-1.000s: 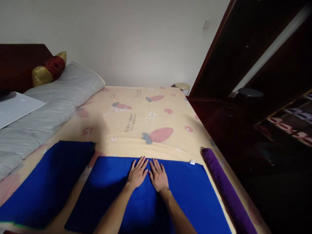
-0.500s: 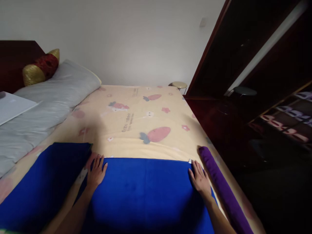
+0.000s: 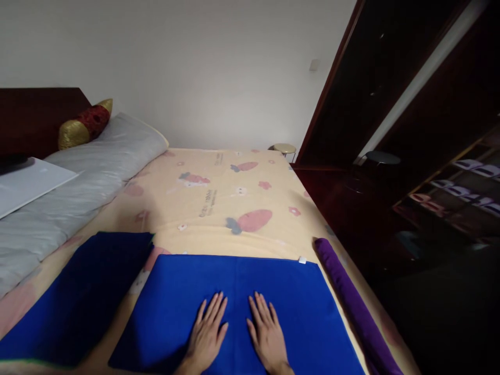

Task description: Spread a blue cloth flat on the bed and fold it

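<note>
A blue cloth [image 3: 187, 281] lies spread flat on the bed, with a faint crease down its middle and a small white tag at its far edge. My left hand [image 3: 206, 333] rests palm down on it, just left of the crease, fingers stretched out. On the other side of the crease, my right hand [image 3: 267, 330] also lies flat with its fingers extended. Neither hand holds anything. To the left is a darker-looking folded blue cloth [image 3: 82, 297]. Along the right side runs a long purple roll [image 3: 353, 302].
The bed has a cream sheet [image 3: 222, 203] with carrot and flower prints. A grey pillow [image 3: 101, 161], a red and gold cushion [image 3: 88, 125] and a white board-like thing [image 3: 35, 182] are at the left. Beyond the bed stand a stool [image 3: 285, 148] and a shoe rack [image 3: 453, 185].
Both hands have moved inward and nearer to me, from the cloth's far corners to either side of its middle crease. The view has tilted up slightly.
</note>
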`<state>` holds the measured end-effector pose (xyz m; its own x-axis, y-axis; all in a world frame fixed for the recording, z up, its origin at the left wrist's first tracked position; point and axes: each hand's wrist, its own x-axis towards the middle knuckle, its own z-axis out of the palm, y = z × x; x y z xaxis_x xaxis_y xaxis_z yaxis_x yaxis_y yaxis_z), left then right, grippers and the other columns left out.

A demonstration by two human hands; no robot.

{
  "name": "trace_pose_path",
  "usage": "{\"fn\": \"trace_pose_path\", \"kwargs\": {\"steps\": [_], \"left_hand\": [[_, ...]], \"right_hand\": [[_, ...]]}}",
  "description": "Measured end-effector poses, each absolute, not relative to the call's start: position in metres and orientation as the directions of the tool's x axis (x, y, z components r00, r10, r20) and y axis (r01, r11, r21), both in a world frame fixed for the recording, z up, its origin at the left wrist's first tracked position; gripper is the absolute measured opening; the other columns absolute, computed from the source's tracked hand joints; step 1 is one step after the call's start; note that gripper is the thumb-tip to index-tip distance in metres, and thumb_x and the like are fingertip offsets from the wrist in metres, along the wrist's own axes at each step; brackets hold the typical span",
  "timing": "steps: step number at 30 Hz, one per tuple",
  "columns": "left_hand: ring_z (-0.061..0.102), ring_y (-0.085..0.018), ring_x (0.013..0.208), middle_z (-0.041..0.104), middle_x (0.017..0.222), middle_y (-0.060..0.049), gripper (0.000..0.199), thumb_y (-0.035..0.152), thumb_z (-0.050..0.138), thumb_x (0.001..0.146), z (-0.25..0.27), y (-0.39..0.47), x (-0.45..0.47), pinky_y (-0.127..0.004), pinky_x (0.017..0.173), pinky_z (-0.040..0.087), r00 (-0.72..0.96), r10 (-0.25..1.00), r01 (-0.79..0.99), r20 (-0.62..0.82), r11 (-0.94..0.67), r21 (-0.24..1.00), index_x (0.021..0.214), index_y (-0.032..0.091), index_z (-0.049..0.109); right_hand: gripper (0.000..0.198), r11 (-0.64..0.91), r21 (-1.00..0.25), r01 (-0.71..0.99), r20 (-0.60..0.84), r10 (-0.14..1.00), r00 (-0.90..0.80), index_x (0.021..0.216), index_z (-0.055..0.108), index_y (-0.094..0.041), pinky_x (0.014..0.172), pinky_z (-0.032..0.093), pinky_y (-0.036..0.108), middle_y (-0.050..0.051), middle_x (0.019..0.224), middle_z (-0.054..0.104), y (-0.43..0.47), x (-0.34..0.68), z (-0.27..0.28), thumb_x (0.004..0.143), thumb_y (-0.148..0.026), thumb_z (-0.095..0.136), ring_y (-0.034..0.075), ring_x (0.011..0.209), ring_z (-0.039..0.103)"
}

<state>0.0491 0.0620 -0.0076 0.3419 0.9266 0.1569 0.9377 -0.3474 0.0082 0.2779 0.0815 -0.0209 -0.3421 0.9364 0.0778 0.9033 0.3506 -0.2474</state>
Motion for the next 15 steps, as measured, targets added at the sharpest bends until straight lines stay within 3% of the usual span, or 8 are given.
{"fn": "trace_pose_path", "kwargs": {"steps": [4, 7, 11, 15], "left_hand": [[0.043, -0.016, 0.137, 0.041, 0.151, 0.007, 0.058, 0.044, 0.033, 0.09, -0.013, 0.043, -0.05, -0.041, 0.109, 0.042, 0.103, 0.988, 0.995, 0.114, -0.104, 0.002, 0.144, 0.04, 0.011], [0.044, -0.021, 0.137, 0.043, 0.15, 0.001, 0.058, 0.044, 0.032, 0.09, -0.026, 0.025, -0.122, -0.048, 0.108, 0.044, -0.066, 0.991, 0.998, 0.117, 0.067, -0.009, 0.144, 0.036, 0.013], [0.043, -0.025, 0.137, 0.044, 0.15, -0.008, 0.063, 0.041, 0.035, 0.088, -0.045, 0.004, -0.177, -0.047, 0.106, 0.046, 0.02, 0.985, 0.999, 0.171, -0.012, -0.048, 0.146, 0.027, 0.012], [0.048, -0.025, 0.134, 0.048, 0.147, -0.01, 0.069, 0.04, 0.04, 0.087, -0.057, -0.007, -0.194, -0.048, 0.102, 0.05, 0.063, 0.963, 0.993, 0.264, -0.034, -0.113, 0.147, 0.027, 0.009]], "right_hand": [[0.065, 0.097, -0.198, 0.975, 0.064, 0.994, -0.085, 0.144, 0.016, -0.033, 0.115, 0.037, 0.052, 0.004, 0.155, 0.032, 0.075, 0.374, -0.035, 0.086, -0.056, 0.033, 0.023, 0.143, 0.031], [0.07, -0.087, -0.155, 0.984, 0.102, 0.989, 0.103, 0.144, 0.023, -0.028, 0.116, 0.034, 0.053, 0.006, 0.155, 0.034, 0.07, 0.431, -0.043, 0.083, -0.061, 0.031, 0.024, 0.144, 0.03], [0.077, -0.207, -0.185, 0.961, 0.162, 0.958, 0.238, 0.145, 0.022, -0.021, 0.113, 0.037, 0.053, 0.009, 0.154, 0.038, 0.064, 0.456, -0.051, 0.083, -0.065, 0.018, 0.025, 0.143, 0.033], [0.079, -0.242, -0.216, 0.946, 0.21, 0.935, 0.287, 0.144, 0.025, -0.015, 0.111, 0.038, 0.057, 0.016, 0.15, 0.042, 0.056, 0.454, -0.058, 0.083, -0.065, 0.016, 0.03, 0.14, 0.038]]}}
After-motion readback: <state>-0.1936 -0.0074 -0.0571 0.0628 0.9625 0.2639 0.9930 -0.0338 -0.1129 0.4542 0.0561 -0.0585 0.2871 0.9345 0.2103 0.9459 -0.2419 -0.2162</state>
